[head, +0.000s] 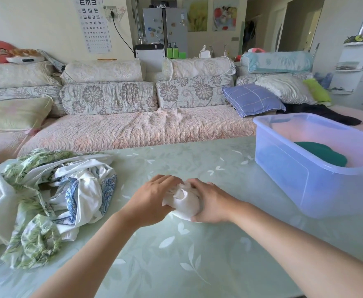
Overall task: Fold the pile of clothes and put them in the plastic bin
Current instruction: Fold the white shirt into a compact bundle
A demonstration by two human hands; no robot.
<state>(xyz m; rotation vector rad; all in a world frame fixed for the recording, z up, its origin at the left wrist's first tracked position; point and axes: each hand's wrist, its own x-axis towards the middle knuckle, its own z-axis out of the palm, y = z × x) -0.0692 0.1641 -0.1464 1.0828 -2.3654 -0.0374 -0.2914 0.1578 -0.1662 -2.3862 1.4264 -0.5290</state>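
white cloth [183, 203], bunched into a small bundle, is held at the middle of the table [176, 254], resting on or just above the pale green leaf-patterned top. the left hand [152, 196] is curled against the bundle's left side and the right hand [210, 203] is clamped round its right side, fingers wrapped over the fabric; both hands are closed on the same piece. an unfolded pile of clothes [47, 201], white with green and blue leaf prints, is lying on the table's left part, well apart from the hands. a clear plastic bin [305, 179] is standing on the table's right part, and a dark green garment [324, 153] is seen lying inside it. a sofa [133, 130] with patterned cushions is placed beyond the table.
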